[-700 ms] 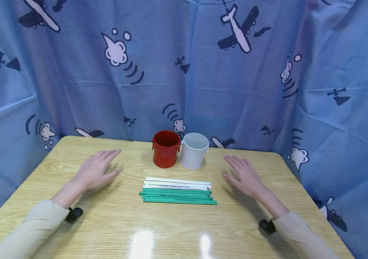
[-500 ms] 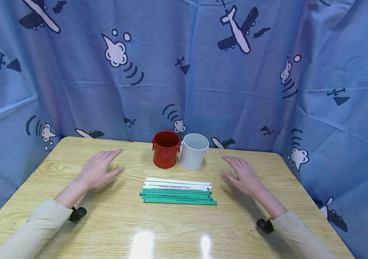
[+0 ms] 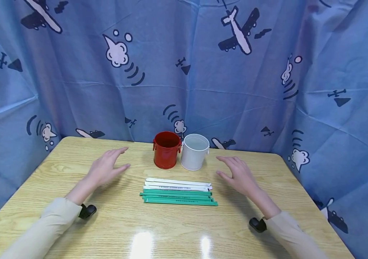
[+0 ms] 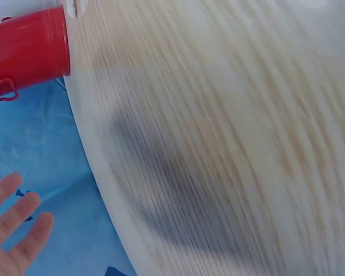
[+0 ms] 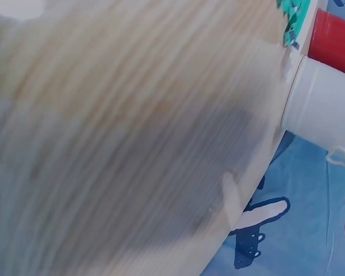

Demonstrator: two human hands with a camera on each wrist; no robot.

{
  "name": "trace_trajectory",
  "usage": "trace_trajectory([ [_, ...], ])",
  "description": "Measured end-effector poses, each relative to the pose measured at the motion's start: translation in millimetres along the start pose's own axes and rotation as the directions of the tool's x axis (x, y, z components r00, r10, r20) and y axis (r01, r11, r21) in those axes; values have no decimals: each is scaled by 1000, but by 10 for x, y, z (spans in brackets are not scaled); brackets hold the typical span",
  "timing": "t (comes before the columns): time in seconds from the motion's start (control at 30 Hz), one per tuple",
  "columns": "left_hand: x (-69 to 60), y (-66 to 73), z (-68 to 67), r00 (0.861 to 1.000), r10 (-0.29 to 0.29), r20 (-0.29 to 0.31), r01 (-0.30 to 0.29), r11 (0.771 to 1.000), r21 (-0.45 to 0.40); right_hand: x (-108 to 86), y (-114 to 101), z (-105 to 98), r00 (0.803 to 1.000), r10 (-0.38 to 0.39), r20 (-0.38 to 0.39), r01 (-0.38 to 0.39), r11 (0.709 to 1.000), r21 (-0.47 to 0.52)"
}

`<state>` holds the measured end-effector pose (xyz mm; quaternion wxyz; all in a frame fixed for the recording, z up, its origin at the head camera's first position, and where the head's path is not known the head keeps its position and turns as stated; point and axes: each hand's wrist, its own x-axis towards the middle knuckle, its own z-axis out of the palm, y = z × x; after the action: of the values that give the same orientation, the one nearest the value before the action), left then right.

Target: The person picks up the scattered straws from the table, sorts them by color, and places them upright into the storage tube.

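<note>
A small red bucket (image 3: 165, 156) and a small white bucket (image 3: 191, 156) stand upright side by side at the back of the table. In front of them lies a row of long, thin wrapped sticks: white ones (image 3: 177, 183) at the back, green ones (image 3: 180, 201) nearer. My left hand (image 3: 105, 169) hovers left of the row, fingers extended and thumb apart, holding nothing. On the other side, my right hand (image 3: 238, 175) is held above the table, likewise free of any object. The left wrist view catches the red bucket (image 4: 29, 49); the right wrist view catches the white bucket (image 5: 322, 103).
The wooden table (image 3: 171, 230) has a glossy top with light reflections near its front. A blue curtain (image 3: 158, 72) printed with airplanes hangs behind it and along both sides. A black wrist camera (image 3: 87, 211) sits below the left hand, another (image 3: 257, 225) below the right.
Both hands have moved inward toward the middle, the left one to the right and the right one to the left. The buckets and wrapped sticks stay in place.
</note>
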<state>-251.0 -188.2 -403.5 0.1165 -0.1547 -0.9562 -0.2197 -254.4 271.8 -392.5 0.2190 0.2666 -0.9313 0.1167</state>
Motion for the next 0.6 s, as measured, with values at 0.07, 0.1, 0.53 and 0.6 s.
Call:
trace_trajectory([
  [0.07, 23, 24, 16, 1000, -27, 8, 27, 998, -49, 17, -28, 11, 1000, 6, -8, -6, 1000, 11],
  [0.1, 36, 37, 23, 999, -41, 12, 42, 996, -80, 27, -41, 19, 1000, 7, -11, -6, 1000, 19],
  [0.53, 217, 227, 67, 993, -115, 9, 110, 920, -377, 144, -226, 93, 1000, 21, -20, -19, 992, 121],
  [0.6, 237, 252, 84, 992, -127, 9, 120, 908, -401, 156, -251, 105, 999, 23, -23, -19, 990, 140],
])
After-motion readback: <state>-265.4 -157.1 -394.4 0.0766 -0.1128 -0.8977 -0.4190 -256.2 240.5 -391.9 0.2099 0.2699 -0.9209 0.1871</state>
